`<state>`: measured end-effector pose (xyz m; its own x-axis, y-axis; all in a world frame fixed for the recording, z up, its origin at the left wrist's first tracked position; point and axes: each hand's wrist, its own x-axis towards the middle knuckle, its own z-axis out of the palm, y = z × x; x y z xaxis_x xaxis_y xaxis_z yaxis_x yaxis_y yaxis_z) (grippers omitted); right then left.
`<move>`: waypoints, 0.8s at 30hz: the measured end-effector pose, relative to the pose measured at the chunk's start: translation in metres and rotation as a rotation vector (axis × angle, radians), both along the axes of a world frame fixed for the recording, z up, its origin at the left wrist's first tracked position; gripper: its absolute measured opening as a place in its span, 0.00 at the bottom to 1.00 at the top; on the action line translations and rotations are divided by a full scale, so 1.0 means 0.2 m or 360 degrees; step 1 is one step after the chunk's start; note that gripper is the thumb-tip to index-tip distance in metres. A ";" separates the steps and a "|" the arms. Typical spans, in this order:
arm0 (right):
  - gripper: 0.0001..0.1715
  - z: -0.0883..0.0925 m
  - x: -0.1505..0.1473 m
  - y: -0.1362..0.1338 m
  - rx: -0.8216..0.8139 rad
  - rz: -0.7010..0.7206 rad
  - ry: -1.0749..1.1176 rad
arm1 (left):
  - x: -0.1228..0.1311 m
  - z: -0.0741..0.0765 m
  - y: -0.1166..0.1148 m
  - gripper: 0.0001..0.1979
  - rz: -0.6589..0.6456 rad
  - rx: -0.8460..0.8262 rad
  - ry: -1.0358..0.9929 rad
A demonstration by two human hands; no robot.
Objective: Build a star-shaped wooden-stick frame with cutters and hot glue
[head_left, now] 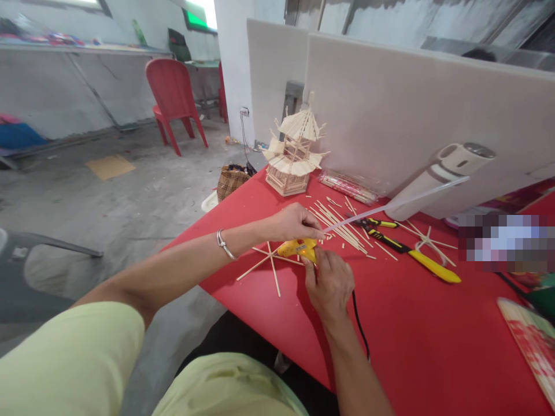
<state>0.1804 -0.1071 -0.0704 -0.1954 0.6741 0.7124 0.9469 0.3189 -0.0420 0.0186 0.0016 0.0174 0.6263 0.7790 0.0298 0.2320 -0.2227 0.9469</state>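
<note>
Head view, the only one. Right hand [330,283] clenched round handle of yellow glue gun [299,248], nozzle leftward, over six-armed stick star [272,255] on red table [433,335]. Left hand [292,222] pinching near end of translucent glue stick [403,200] with fingertips, right at back of gun. Star partly hidden by gun and left hand; cannot tell nozzle contact. Black cord [359,323] beside right forearm.

Around, beyond hands: loose pile of cut sticks [349,237], overlapped by glue stick. Just right of pile, yellow-black pliers [399,247]; near pliers, second stick star [428,238]. Toward far edge: pagoda-like stick model [295,166], upright; beside it, clear packet of sticks [349,186]. White tumbler [427,178], tilted-looking, crossed in front by glue stick. Behind all, tall pale board [411,104], blocking much of background. At right, pixelated patch, contents unreadable; lower, another stick packet [526,341], cut by frame edge. Off table: checked bag [232,182], red chair [173,86], cardboard sheet [111,167] on floor.
</note>
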 end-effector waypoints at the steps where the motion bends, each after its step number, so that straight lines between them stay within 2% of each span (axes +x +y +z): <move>1: 0.18 0.00 0.00 0.00 -0.0001 0.0000 0.0005 | 0.00 0.00 0.00 0.07 0.0001 0.0002 0.0003; 11: 0.17 -0.01 0.00 0.00 0.0012 -0.0011 -0.0002 | -0.02 -0.04 0.00 0.10 0.0018 0.0100 -0.0006; 24: 0.17 0.00 -0.01 0.00 0.0025 0.0000 0.0000 | -0.02 -0.03 -0.01 0.08 0.0045 0.0060 0.0005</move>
<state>0.1790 -0.1079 -0.0700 -0.1954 0.6625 0.7231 0.9468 0.3197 -0.0370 0.0145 0.0002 0.0116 0.6043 0.7947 0.0572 0.2418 -0.2514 0.9372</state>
